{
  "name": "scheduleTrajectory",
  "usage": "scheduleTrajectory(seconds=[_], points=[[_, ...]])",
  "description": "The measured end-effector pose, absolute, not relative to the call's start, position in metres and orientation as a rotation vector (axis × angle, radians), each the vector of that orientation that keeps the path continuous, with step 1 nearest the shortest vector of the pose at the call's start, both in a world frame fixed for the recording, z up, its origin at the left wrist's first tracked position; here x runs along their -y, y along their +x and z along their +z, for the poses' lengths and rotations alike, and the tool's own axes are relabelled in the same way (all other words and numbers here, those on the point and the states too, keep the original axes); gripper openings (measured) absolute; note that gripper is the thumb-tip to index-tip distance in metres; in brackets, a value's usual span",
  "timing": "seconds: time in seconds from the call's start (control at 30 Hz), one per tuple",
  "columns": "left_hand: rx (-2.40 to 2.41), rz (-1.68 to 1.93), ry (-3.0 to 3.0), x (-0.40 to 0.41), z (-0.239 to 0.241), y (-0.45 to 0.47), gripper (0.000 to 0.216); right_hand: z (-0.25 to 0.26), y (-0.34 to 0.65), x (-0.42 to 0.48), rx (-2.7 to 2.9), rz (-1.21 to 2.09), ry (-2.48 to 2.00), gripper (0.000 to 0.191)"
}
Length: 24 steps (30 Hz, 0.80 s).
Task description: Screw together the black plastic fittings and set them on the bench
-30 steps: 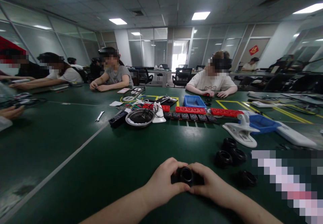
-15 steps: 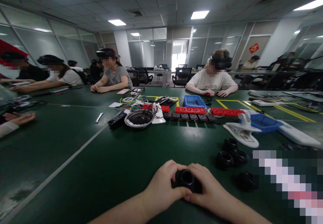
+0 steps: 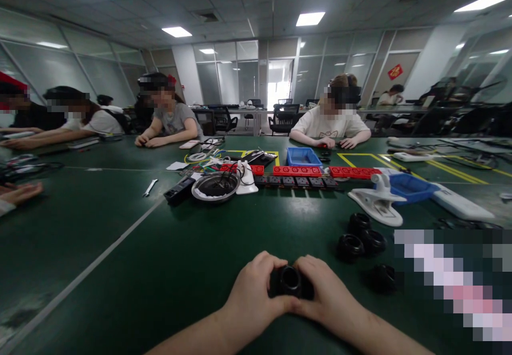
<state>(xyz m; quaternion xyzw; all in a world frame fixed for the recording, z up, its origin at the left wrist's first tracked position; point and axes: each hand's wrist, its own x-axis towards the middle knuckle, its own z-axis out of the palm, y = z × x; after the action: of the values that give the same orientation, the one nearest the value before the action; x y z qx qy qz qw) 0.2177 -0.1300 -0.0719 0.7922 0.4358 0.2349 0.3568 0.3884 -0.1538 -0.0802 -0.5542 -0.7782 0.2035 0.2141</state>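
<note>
A black round part with a hollow centre (image 3: pixel 290 279) is held low on the near side of the table. My left hand (image 3: pixel 260 285) wraps its left side, with the thumb along the near edge. From the other side my right hand (image 3: pixel 326 291) curls around it, and the two thumbs meet in front. The fingers hide most of its sides and base. To the right of my hands lie several similar black parts (image 3: pixel 351 246), most in a cluster, while one (image 3: pixel 383 278) sits apart and closer to me.
Across the green table (image 3: pixel 192 259) runs a row of red power strips (image 3: pixel 298 171). Near it are a metal bowl (image 3: pixel 193 189), a white clip stand (image 3: pixel 376 205) and blue trays (image 3: pixel 303 157). A wrench (image 3: pixel 150 187) lies left. Several people sit around the table.
The view has shifted slightly, so the scene sits a little further left. My hands stay around the black part, which appears more upright, its opening facing up more.
</note>
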Motion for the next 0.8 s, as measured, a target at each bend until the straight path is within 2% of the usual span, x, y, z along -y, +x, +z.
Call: scheduleTrajectory(seconds=[0.07, 0.2, 0.33, 0.4, 0.5, 0.6, 0.67, 0.73, 0.8], points=[[-1.144, 0.607, 2.044, 0.131, -0.072, 0.218, 0.041, -0.08, 0.386, 0.156, 2.147, 0.557, -1.537, 0.036], [-1.028, 0.65, 2.056, 0.13, -0.071, 0.218, 0.036, -0.074, 0.389, 0.157, 2.159, 0.649, -1.442, 0.051], [-0.974, 0.695, 2.146, 0.131, -0.07, 0.217, 0.035, -0.073, 0.395, 0.155, 2.238, 0.712, -1.345, 0.03], [-0.991, 0.717, 2.189, 0.131, -0.071, 0.218, 0.034, -0.078, 0.396, 0.154, 2.233, 0.687, -1.358, 0.029], [-1.03, 0.726, 2.219, 0.132, -0.072, 0.221, 0.035, -0.083, 0.392, 0.152, 2.196, 0.618, -1.41, 0.047], [-1.111, 0.715, 2.206, 0.133, -0.068, 0.215, 0.062, -0.07, 0.392, 0.156, 2.086, 0.694, -1.424, 0.076], [-1.207, 0.699, 2.165, 0.139, -0.061, 0.198, 0.072, -0.049, 0.402, 0.171, 1.947, 0.811, -1.475, 0.067], [-1.222, 0.63, 2.164, 0.153, -0.052, 0.172, 0.059, -0.027, 0.422, 0.201, 1.89, 0.906, -1.485, 0.04], [-1.22, 0.627, 2.209, 0.172, -0.043, 0.143, 0.041, -0.015, 0.448, 0.242, 2.001, 0.949, -1.466, 0.028]])
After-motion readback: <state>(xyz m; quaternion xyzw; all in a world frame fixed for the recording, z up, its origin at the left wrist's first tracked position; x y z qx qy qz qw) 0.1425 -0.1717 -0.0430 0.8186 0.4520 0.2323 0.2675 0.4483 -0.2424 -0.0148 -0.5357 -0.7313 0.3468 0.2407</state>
